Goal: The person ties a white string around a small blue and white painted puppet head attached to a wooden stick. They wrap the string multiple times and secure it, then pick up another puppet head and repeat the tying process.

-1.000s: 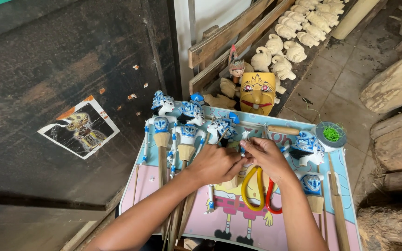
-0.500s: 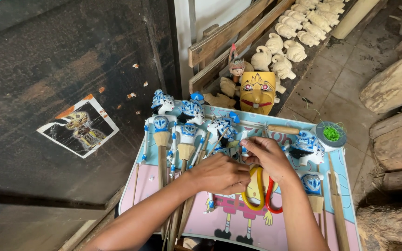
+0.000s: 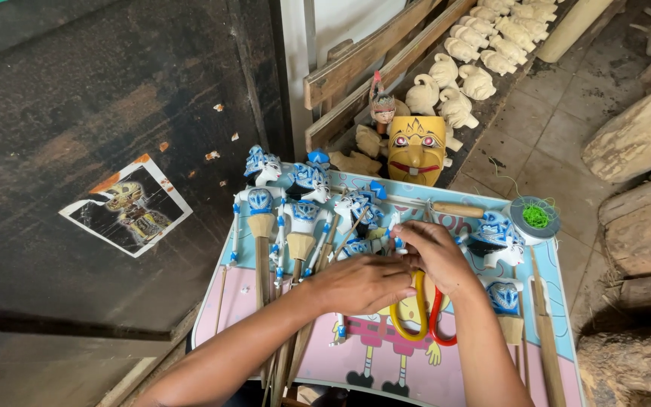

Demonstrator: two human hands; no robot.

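Observation:
Both hands meet over the middle of a small table (image 3: 491,377) with a cartoon print. My left hand (image 3: 363,283) is curled, knuckles up, around a small blue-and-white stick puppet (image 3: 356,247) that lies between the hands. My right hand (image 3: 435,252) pinches the same puppet with its fingertips near the puppet's upper end. Scissors (image 3: 420,320) with a yellow and a red handle loop lie on the table right under both hands; neither hand grips them. How much of the puppet the palms cover is hidden.
Several blue-and-white stick puppets (image 3: 261,200) lie in a row on the table's left, more (image 3: 495,241) on the right. A green thread spool (image 3: 535,217), a yellow mask (image 3: 416,149) and unpainted wooden figures (image 3: 461,75) sit behind. Logs (image 3: 642,211) are on the right, a dark board (image 3: 77,113) on the left.
My left hand has slid a little toward me and to the right, closing up against my right hand. The scissor handles show more below the hands now.

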